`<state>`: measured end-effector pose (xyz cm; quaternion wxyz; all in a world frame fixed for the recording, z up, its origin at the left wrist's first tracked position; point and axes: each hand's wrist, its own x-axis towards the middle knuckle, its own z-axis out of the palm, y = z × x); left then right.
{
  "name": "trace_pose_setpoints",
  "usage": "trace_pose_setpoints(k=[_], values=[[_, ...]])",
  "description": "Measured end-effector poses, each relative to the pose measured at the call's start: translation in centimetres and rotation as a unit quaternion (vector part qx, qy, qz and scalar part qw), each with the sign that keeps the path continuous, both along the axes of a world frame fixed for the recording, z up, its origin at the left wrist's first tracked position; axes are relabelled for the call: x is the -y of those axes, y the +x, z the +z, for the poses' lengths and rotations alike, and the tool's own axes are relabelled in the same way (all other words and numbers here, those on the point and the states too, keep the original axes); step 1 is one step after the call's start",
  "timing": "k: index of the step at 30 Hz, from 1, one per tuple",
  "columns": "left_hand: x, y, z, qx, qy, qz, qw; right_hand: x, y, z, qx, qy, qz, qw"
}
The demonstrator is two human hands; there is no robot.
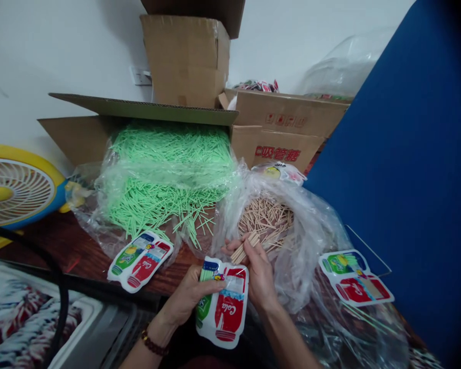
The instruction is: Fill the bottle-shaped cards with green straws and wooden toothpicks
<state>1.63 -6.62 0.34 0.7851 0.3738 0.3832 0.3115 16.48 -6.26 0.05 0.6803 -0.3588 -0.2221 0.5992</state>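
Note:
My left hand [188,294] grips a bottle-shaped candy pouch [230,307] printed with a red Cola bottle and a green bottle; green sticks show through its window. Just above the pouch's top edge, my right hand [259,271] pinches a small bundle of brown candy sticks [245,248]. Behind that hand lies a clear plastic bag [311,220] spread around a heap of loose brown sticks [267,215]. To the left, a big pile of green candy sticks [169,195] spills from a plastic-lined carton onto the table. A similar pouch [140,261] rests by the table's front edge.
Another pouch [355,277] lies at right, near a few green sticks. Cardboard boxes [184,61] stand against the wall. A yellow and blue fan [19,189] is at left, above a white crate [88,312] of packets. A blue panel [392,169] borders the right side.

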Motion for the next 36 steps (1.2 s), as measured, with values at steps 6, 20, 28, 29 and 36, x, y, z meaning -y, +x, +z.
trace_pose_setpoints(k=[6,20,28,29,36], values=[[-0.1,-0.2,-0.1,0.034,0.008,0.005,0.999,0.9,0.1,-0.4,0.033,-0.034,0.000,0.999],[-1.3,-0.6,-0.4,0.016,0.052,0.049,0.997,0.0,1.6,0.6,0.108,0.025,0.111,0.988],[-1.6,-0.8,-1.0,0.035,0.057,0.048,0.997,-0.4,2.1,0.9,0.301,0.067,0.145,0.940],[-1.7,-0.8,-0.9,0.036,0.059,0.047,0.997,-0.6,2.3,1.0,0.311,0.073,0.142,0.937],[-1.8,-1.3,-0.4,0.030,0.080,0.029,0.996,-1.9,2.6,2.2,0.363,0.110,0.133,0.916]])
